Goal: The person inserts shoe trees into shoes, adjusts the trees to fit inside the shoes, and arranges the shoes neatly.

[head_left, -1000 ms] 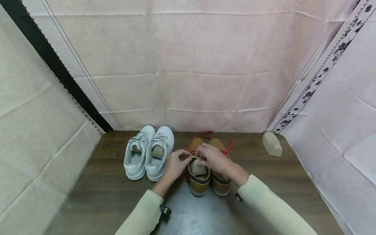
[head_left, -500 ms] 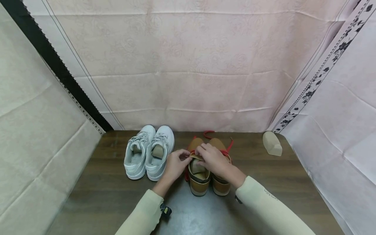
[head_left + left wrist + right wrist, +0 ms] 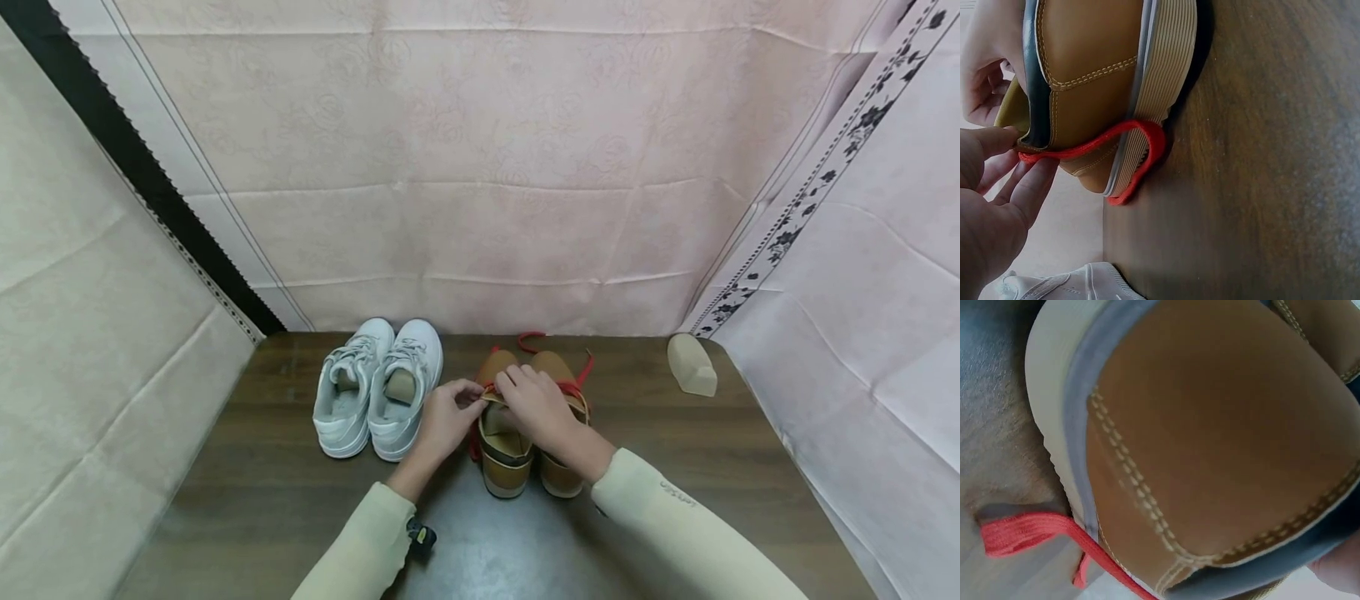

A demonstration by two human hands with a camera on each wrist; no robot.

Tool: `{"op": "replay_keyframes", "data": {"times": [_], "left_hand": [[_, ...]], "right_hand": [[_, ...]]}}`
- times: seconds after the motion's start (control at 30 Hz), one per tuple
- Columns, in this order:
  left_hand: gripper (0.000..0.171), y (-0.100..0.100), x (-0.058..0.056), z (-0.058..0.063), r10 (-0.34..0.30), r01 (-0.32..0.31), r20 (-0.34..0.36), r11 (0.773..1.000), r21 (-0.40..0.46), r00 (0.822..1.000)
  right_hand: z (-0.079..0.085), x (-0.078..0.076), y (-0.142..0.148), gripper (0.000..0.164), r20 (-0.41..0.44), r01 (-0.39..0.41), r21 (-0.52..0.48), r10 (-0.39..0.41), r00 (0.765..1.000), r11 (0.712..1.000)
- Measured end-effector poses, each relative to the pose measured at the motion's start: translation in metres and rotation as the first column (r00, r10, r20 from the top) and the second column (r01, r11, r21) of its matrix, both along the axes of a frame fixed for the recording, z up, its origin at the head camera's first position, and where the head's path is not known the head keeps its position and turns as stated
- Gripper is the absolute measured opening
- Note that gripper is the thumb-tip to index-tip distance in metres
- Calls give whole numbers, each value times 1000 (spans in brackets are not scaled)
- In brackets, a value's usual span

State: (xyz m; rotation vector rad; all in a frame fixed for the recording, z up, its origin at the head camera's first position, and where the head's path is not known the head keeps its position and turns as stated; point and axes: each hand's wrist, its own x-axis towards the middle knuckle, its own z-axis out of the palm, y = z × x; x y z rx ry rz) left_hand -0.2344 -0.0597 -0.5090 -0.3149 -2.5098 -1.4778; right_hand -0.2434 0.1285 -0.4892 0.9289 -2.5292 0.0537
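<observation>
Two brown leather shoes with red laces stand side by side, heels toward me, in the head view. At the throat of the left brown shoe, my left hand pinches the eyelet edge between thumb and fingers. In the left wrist view its fingertips touch the red shoelace, which loops down past the sole. My right hand holds the same shoe's tongue with curled fingers; its thumb is hidden in the head view. The right brown shoe is partly covered by my right hand.
White sneakers stand just left of the brown pair, with beige inserts inside. A loose beige shoe insert lies at the far right of the wooden surface. Pale cloth walls close off the back and sides.
My right hand has shifted slightly forward and left over the left brown shoe's tongue, and its thumb has gone out of sight. My left hand has stayed nearly still.
</observation>
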Motion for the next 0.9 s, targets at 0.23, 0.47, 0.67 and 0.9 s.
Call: {"op": "replay_keyframes", "data": {"times": [0.23, 0.47, 0.67, 0.9], "left_hand": [[9, 0, 0, 1, -10, 10, -1, 1000, -1, 1000], [9, -1, 0, 2, -6, 5, -25, 1000, -31, 1000], [7, -3, -2, 3, -9, 6, -58, 998, -56, 998], [6, -9, -4, 4, 4, -14, -98, 995, -101, 995]], "right_hand": [[5, 2, 6, 42, 107, -10, -45, 14, 994, 999], [19, 8, 15, 41, 197, -16, -171, 50, 979, 985], [26, 13, 32, 41, 267, 22, -234, 43, 963, 972], [34, 14, 64, 40, 361, 123, -317, 0, 933, 940]]}}
